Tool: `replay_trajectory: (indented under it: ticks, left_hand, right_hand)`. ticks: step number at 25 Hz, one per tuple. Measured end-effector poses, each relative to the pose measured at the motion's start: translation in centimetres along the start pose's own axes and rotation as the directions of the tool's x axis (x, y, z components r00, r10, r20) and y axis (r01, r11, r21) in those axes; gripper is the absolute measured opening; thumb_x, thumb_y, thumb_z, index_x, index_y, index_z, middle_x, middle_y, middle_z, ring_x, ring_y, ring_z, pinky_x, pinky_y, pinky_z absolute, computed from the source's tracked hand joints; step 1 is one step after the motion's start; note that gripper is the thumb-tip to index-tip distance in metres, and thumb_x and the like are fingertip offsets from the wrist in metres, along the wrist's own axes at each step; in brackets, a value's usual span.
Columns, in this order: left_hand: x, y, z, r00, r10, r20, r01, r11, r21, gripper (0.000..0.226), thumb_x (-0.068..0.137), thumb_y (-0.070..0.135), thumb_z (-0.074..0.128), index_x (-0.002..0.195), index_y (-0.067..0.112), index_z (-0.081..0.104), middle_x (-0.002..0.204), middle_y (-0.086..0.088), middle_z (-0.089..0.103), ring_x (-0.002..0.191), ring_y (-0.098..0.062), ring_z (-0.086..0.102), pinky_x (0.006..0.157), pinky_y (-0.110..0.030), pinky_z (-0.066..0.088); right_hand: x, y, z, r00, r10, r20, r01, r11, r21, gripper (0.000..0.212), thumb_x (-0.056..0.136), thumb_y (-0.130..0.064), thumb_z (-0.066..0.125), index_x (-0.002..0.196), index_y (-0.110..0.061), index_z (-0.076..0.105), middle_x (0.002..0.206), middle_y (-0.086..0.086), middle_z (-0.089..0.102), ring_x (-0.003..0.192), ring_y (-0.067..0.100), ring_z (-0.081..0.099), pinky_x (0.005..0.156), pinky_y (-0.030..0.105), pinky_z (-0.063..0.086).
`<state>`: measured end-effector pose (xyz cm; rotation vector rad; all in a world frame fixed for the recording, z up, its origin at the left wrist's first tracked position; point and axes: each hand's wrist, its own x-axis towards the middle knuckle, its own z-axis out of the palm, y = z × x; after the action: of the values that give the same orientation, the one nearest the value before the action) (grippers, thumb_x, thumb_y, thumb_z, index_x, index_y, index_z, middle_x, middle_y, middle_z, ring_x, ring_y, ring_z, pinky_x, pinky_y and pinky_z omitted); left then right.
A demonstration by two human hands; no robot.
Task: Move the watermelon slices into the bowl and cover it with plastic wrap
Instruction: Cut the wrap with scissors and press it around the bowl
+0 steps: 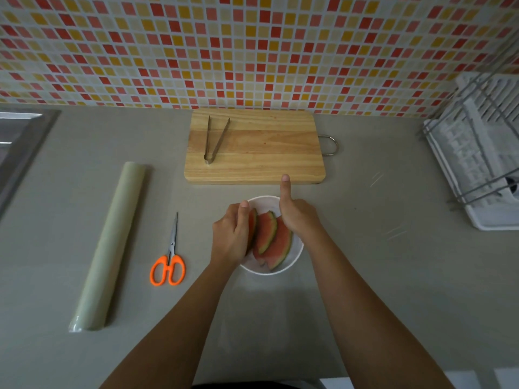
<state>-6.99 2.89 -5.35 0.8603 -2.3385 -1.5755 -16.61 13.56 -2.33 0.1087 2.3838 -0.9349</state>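
watermelon slices [269,237]: three, overlapping, rinds uppermost, inside the bowl [283,269]
bowl: white, on the worktop [365,276], midway along and toward the near edge
left hand [230,237]: curled at the bowl's left rim, against the outermost slice; grip cannot be told
right hand [295,217]: at the right rim, thumb straight toward the far edge, fingers hidden; grip cannot be told
scissors [168,262]: orange handles, blades together, left of the bowl
plastic wrap roll [108,245]: lying toward the left edge, beyond the scissors
cutting board [254,147]: wooden, against the far edge
tongs [214,141]: on the board's left part
dish rack [477,150]: at the right edge
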Motion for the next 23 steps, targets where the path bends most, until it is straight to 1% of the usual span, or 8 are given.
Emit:
replay_trajectory:
  ticks: [3, 6, 8, 13, 15, 18, 20, 23]
  left_hand:
    - [-0.2, -0.1, -0.1, 1.000, -0.002, 0.001, 0.002, 1.000, 0.003, 0.042, 0.099, 0.045, 0.032, 0.096, 0.016, 0.062, 0.085, -0.001, 0.063, 0.082, -0.018, 0.057, 0.072, -0.028, 0.036]
    - [-0.1, -0.1, -0.3, 1.000, -0.013, -0.003, 0.013, 1.000, 0.001, 0.040, 0.099, 0.043, 0.034, 0.098, 0.016, 0.063, 0.085, 0.000, 0.062, 0.083, -0.018, 0.056, 0.074, -0.027, 0.035]
    - [-0.1, -0.2, -0.4, 1.000, -0.022, 0.001, 0.022, 0.999, -0.028, 0.037, 0.099, 0.042, 0.035, 0.097, 0.018, 0.063, 0.084, 0.002, 0.062, 0.084, -0.017, 0.055, 0.074, -0.027, 0.035]
    - [0.1, -0.4, -0.6, 0.998, -0.010, 0.066, 0.016, 0.996, -0.087, 0.042, 0.096, 0.050, 0.032, 0.104, 0.023, 0.063, 0.093, 0.002, 0.065, 0.095, -0.018, 0.059, 0.080, -0.028, 0.037]
    - [0.7, -0.5, -0.7, 0.992, -0.013, 0.125, 0.028, 0.993, -0.116, 0.056, 0.090, 0.061, 0.026, 0.132, 0.031, 0.047, 0.122, 0.001, 0.061, 0.112, -0.015, 0.053, 0.093, -0.030, 0.036]
    - [1.1, -0.4, -0.5, 0.974, 0.010, 0.225, 0.048, 0.968, -0.248, 0.068, 0.087, 0.066, 0.023, 0.148, 0.040, 0.009, 0.150, 0.005, 0.036, 0.134, -0.010, 0.035, 0.111, -0.035, 0.027]
    - [1.2, 0.1, -0.4, 0.972, 0.034, 0.233, 0.051, 0.936, -0.347, 0.062, 0.095, 0.057, 0.020, 0.149, 0.036, 0.002, 0.158, 0.004, 0.019, 0.140, -0.007, 0.020, 0.111, -0.030, 0.021]
    - [0.9, -0.2, -1.6, 0.991, -0.102, 0.081, 0.129, 0.844, -0.521, 0.052, 0.102, 0.042, 0.011, 0.151, 0.024, 0.009, 0.158, 0.000, 0.016, 0.144, -0.013, 0.016, 0.108, -0.025, 0.017]
  right_hand:
    - [-0.2, 0.2, 0.0, 0.999, 0.029, 0.015, -0.031, 0.994, 0.101, 0.087, 0.076, -0.079, 0.000, 0.065, -0.014, 0.058, 0.069, 0.000, 0.056, 0.067, 0.013, 0.052, 0.064, 0.029, 0.036]
    - [0.2, 0.8, 0.1, 0.978, 0.081, 0.194, -0.139, 0.941, 0.309, 0.105, 0.071, -0.084, 0.002, 0.124, -0.009, 0.053, 0.119, 0.012, 0.060, 0.116, 0.026, 0.053, 0.101, 0.036, 0.036]
    - [-0.1, 1.1, 0.1, 0.937, 0.071, 0.342, -0.231, 0.860, 0.455, 0.112, 0.065, -0.089, 0.005, 0.138, -0.012, 0.041, 0.138, 0.018, 0.049, 0.129, 0.028, 0.045, 0.113, 0.041, 0.028]
    - [0.2, 1.8, -0.5, 0.912, -0.053, 0.407, -0.213, 0.788, 0.578, 0.111, 0.058, -0.092, 0.002, 0.107, -0.009, 0.058, 0.103, 0.009, 0.068, 0.099, 0.022, 0.063, 0.092, 0.035, 0.046]
    - [0.2, 2.8, -0.8, 0.932, -0.017, 0.362, -0.219, 0.769, 0.600, 0.108, 0.062, -0.090, -0.001, 0.135, -0.021, 0.039, 0.123, -0.007, 0.056, 0.122, 0.016, 0.052, 0.103, 0.040, 0.039]
    - [0.3, 4.1, 0.0, 0.984, -0.025, 0.174, -0.096, 0.756, 0.648, 0.093, 0.072, -0.080, -0.003, 0.148, -0.026, 0.004, 0.155, 0.001, 0.014, 0.144, 0.020, 0.012, 0.118, 0.045, 0.011]
    - [0.4, 4.7, 0.6, 0.999, -0.054, -0.008, 0.046, 0.759, 0.649, 0.080, 0.082, -0.069, -0.003, 0.149, -0.024, 0.001, 0.158, -0.001, -0.006, 0.145, 0.013, -0.002, 0.119, 0.043, 0.000]
    - [0.3, 5.4, 0.2, 0.987, -0.093, -0.135, 0.158, 0.752, 0.640, 0.070, 0.090, -0.058, -0.002, 0.148, -0.022, 0.013, 0.158, -0.002, 0.005, 0.145, 0.012, 0.004, 0.119, 0.039, 0.000]
